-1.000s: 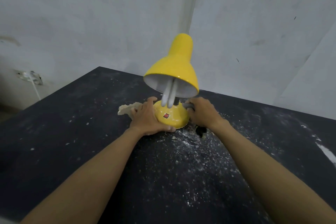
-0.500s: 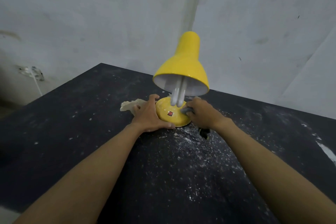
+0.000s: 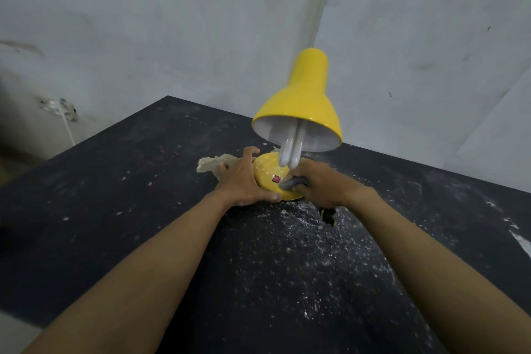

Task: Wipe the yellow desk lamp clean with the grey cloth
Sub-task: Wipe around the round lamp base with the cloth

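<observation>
The yellow desk lamp (image 3: pixel 301 106) stands on a black table (image 3: pixel 115 210), its shade tilted toward me with a white bulb hanging out. Its round yellow base (image 3: pixel 265 174) carries a small red switch. My left hand (image 3: pixel 244 184) grips the left edge of the base, thumb along its front rim. My right hand (image 3: pixel 319 184) presses the bunched grey cloth (image 3: pixel 291 182) onto the right front of the base, beside the switch. Most of the cloth is hidden inside the fist.
White dust and crumbs speckle the table in front of the base. A beige rag or lump (image 3: pixel 211 165) lies behind my left hand. A small dark piece with yellow (image 3: pixel 329 214) sits under my right wrist. Grey walls stand close behind; a wall socket (image 3: pixel 59 106) is at left.
The view shifted, so the lamp sits further right in frame. My right hand with the cloth slid from the back right of the base to its front, near the switch. The left hand kept its grip.
</observation>
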